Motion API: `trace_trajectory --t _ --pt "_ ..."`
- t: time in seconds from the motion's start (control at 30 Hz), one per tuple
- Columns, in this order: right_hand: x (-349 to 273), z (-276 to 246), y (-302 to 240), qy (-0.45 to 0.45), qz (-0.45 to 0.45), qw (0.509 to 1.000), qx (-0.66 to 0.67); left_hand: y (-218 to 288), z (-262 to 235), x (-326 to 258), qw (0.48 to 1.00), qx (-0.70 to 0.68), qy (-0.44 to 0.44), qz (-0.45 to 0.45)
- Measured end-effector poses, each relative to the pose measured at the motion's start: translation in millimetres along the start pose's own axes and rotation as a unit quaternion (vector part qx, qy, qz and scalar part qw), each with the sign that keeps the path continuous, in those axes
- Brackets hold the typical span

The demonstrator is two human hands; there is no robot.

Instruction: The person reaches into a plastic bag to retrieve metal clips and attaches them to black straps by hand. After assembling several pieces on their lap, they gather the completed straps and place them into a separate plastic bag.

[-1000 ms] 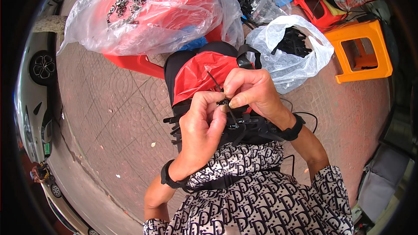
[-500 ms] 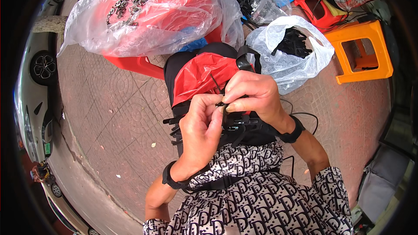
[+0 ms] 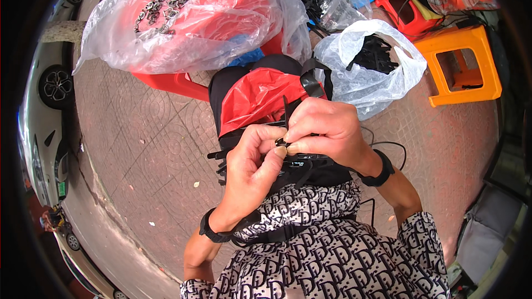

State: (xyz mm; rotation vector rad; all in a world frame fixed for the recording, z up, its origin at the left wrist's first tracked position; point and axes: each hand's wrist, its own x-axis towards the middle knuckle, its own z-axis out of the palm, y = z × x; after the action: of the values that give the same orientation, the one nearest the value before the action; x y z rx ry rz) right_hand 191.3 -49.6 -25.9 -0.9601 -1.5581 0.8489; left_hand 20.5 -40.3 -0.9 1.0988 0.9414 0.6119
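Note:
My left hand [image 3: 256, 160] and my right hand [image 3: 328, 132] meet over my lap, both with thumb and fingertips pinched together. Between the fingertips is a small dark buckle [image 3: 281, 142], partly covered by the fingers. A narrow black strap [image 3: 286, 109] stands up from the pinch, away from my body; I cannot tell how far it runs through the buckle. Just beyond the hands, a red plastic sheet [image 3: 255, 99] lies across my dark-clad thighs. More black strap pieces [image 3: 221, 171] lie at my waist, left of the hands.
Ahead on the left, a clear plastic sheet [image 3: 233, 16] covers a red stool [image 3: 172, 83], with several small metal buckles [image 3: 166, 5] on top. A white plastic bag [image 3: 354, 91] holds black straps [image 3: 374, 55]. An orange stool [image 3: 490, 72] and red stool [image 3: 413, 22] stand right.
Both hands have shifted slightly toward my body, still pinching. The black strap now points more upright, and the buckle shows more clearly. At the top, more of a shoe has come into view.

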Motion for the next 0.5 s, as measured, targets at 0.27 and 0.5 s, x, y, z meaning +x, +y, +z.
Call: trace_trajectory --t 0.27,0.5 --pt "3 -9 0 -0.044 0.102 0.989 0.097 3 7 3 1.0 -0.015 0.012 -0.005" --pt "1 1 -10 0.022 0.078 0.995 -0.058 -7 11 11 0.996 0.068 0.043 0.036"
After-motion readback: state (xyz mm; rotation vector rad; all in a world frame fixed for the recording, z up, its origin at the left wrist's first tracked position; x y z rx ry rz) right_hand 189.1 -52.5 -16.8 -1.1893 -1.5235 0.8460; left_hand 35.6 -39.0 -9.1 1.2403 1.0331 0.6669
